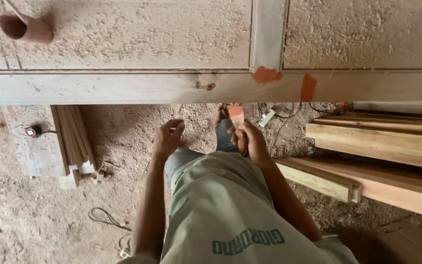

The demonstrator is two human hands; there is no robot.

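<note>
Fingers: those of the right hand are curled tight around a small reddish-brown block, perhaps a sanding block; those of the left hand are bent inward and loosely bunched, and whether they pinch anything cannot be told.
Where the block sits: in the right hand, just below the near edge of the wooden door panel, above the sawdust-covered floor.
Left hand position: hanging free below the same edge, apart from the block and not touching the wood.
Risk, slip: the block looks held at one end only, so it could twist out of the grip and drop into the sawdust.
Risk, filler: the orange-red filler patches on the frame may be soft, and a careless rub could smear them.
Risk, hardware: the small metal catch sticks out of the edge and could scrape a knuckle passing along it.
Risk, footing: the loose cable on the floor near the feet could catch a step, and so could the white plug strip.
Risk, cup: the brown cup lies on its side on the panel and could roll if the panel is jolted.
Count, hands: two, both the person's own.
Count, blocks in hand: one.
Count, filler patches: three, one of them cut off at the right edge.
Count, cups: one.
Count, catches: one.
Count, plank stacks: two, a bundle of thin slats on the left and heavy planks on the right.
Count, tape measures: one small red and black one, on a board.
</note>
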